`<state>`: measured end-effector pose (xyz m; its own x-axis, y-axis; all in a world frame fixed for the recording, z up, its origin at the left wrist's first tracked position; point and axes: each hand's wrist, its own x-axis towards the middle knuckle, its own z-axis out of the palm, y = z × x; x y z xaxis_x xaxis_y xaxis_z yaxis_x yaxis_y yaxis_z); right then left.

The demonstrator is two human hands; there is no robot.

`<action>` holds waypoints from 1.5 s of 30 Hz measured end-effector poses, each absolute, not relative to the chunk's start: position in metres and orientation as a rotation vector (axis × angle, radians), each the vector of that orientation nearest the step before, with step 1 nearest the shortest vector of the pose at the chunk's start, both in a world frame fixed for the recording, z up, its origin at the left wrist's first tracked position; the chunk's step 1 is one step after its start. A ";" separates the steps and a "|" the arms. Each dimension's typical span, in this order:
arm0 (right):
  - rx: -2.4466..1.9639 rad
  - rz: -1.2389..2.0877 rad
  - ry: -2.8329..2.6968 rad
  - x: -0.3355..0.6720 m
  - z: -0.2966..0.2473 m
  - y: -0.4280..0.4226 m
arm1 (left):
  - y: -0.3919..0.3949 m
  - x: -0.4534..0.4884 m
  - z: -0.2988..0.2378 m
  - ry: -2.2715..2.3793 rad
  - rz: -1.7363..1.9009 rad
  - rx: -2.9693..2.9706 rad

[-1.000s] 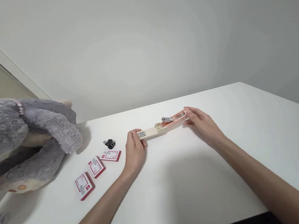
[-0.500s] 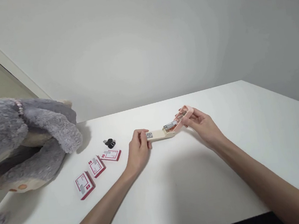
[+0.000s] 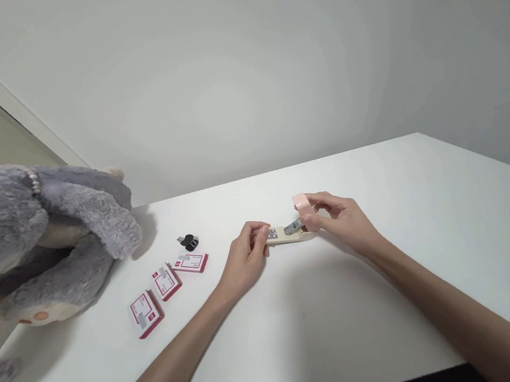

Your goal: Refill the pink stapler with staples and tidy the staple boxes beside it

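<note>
A stapler point(image 3: 281, 238) with a cream base and a pink top is held just over the white table, its halves partly apart. My left hand point(image 3: 246, 255) pinches the base's front end beside the metal plate. With thumb and fingers, my right hand point(image 3: 340, 217) grips the pink top point(image 3: 302, 205), which stands raised above the base. Between the halves shows the grey metal staple magazine point(image 3: 293, 226), tilted toward the base. The stapler's hinge end is partly hidden by my right hand.
Left of my left hand lie three red-and-white small boxes point(image 3: 166, 280) and a black staple remover point(image 3: 189, 242). A large grey plush toy point(image 3: 74, 215) sits at the table's left. Behind the white table point(image 3: 376, 181) rises a pale wall.
My right hand has swung the pink top leftward and over toward the base, so its outer face now shows. My left hand and the base have shifted slightly right.
</note>
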<state>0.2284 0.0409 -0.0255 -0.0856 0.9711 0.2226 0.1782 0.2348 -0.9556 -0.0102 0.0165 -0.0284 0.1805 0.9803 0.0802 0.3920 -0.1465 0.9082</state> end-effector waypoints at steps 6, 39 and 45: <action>-1.125 1.063 -1.557 0.224 -0.026 0.037 | 0.015 -0.010 -0.027 1.300 0.859 1.745; -1.261 0.865 -1.612 0.216 -0.042 0.036 | 0.008 -0.007 -0.030 1.403 1.030 1.782; -1.249 0.867 -1.596 0.216 -0.043 0.034 | 0.010 -0.009 -0.033 1.452 1.030 2.052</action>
